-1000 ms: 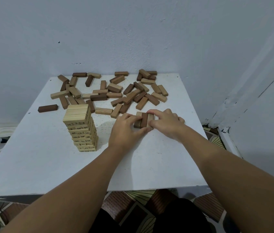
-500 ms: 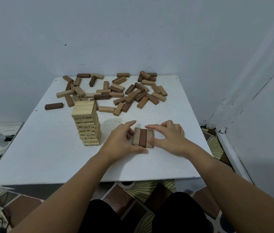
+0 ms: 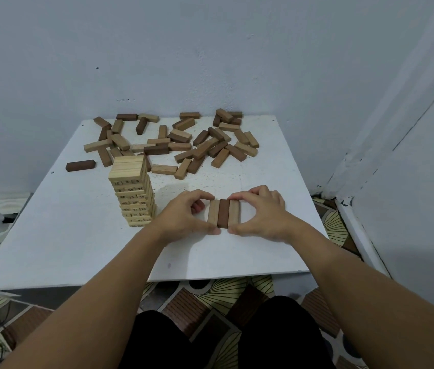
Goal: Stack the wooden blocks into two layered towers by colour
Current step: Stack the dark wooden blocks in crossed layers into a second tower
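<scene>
My left hand (image 3: 184, 217) and right hand (image 3: 261, 215) pinch the three-block row (image 3: 223, 215) (base layer) from both sides; uneven squeezing risks skewing it.

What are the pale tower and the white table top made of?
The pale tower looks like unfinished light wood: matte, faint grain, dark numbers printed on the block ends. The white table top seems a painted or laminated board, judging by its thin edge and speckled, scuffed matte surface; uncertain which.

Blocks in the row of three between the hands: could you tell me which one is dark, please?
The middle block. It is dark brown, while the left block and right block touching its sides are pale tan.
</scene>
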A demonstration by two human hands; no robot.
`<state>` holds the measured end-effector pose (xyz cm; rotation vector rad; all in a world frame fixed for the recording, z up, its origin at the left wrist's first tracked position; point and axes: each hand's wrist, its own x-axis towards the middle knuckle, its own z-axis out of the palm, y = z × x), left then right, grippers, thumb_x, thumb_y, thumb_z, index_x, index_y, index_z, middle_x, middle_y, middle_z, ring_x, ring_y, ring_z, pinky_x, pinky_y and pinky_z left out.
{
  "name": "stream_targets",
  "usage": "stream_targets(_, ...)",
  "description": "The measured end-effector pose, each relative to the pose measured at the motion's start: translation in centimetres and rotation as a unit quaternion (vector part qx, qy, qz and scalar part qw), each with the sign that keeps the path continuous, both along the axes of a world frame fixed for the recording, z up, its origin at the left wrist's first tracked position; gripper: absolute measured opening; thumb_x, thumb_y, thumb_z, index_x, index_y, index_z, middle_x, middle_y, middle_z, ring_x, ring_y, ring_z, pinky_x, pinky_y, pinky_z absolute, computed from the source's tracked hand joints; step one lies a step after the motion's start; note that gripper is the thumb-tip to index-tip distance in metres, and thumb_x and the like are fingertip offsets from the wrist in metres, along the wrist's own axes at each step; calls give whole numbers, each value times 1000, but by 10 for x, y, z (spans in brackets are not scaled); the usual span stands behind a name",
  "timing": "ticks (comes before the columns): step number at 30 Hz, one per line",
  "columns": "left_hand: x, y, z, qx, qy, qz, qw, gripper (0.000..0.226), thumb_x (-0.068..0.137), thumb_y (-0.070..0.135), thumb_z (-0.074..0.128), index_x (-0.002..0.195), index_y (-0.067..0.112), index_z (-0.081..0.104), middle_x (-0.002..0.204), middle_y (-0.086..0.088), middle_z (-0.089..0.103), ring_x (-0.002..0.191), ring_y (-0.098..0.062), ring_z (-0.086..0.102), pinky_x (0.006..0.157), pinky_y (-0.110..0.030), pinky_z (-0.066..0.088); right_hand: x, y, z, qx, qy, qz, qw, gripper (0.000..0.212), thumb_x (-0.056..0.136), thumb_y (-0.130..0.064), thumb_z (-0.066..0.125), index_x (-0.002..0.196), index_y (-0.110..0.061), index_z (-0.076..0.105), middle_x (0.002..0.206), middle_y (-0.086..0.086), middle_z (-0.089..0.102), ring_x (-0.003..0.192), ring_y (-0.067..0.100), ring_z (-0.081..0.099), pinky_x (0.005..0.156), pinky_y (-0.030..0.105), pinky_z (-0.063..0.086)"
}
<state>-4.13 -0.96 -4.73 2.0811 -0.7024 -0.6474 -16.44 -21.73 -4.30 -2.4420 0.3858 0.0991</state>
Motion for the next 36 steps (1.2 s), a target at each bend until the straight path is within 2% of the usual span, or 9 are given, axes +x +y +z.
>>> stream_targets(5, -3, -5, 3, 16, -15, -6, 1000, 82, 58, 36, 101, 131, 39, 65, 112, 1, 53, 101, -11, 54, 84, -25, 42, 0, 1, -3, -11, -4, -1, 1000, 73, 72, -62, 81, 136, -60, 49, 126, -11, 31, 122, 16, 21, 104, 28, 14)
stream_targets(12, -4, -9, 3, 16, -10, 0, 1000, 74, 58, 35, 101, 124, 41, 66, 109, 3, 52, 98, -12, 54, 82, -27, 44, 0, 1, 0, -2, -4, -2, 1000, 77, 72, -59, 82, 139, -62, 45, 128, -11, 31, 121, 13, 19, 107, 29, 12)
stream_targets(17, -5, -10, 6, 24, -10, -7, 1000, 82, 61, 33, 100, 134, 39, 64, 111, 3, 50, 102, -13, 52, 88, -30, 46, 2, 1, -1, 3, -7, -7, 1000, 73, 67, -59, 85, 129, -56, 48, 128, -12, 33, 122, 13, 20, 107, 31, 17)
stream_targets(23, -7, -13, 7, 25, -13, 4, 1000, 73, 58, 34, 101, 122, 40, 66, 106, 2, 49, 93, -12, 52, 77, -28, 45, 2, 1, 0, 17, -1, -13, 1000, 71, 69, -59, 85, 131, -59, 50, 128, -12, 32, 123, 14, 19, 108, 30, 16)
stream_targets(36, -6, -14, 5, 27, -16, 1, 1000, 71, 57, 39, 101, 119, 42, 66, 103, 3, 49, 91, -13, 51, 74, -30, 42, 2, 1, 2, 20, 10, -8, 1000, 70, 71, -58, 82, 132, -62, 48, 126, -11, 32, 122, 15, 19, 111, 33, 17)
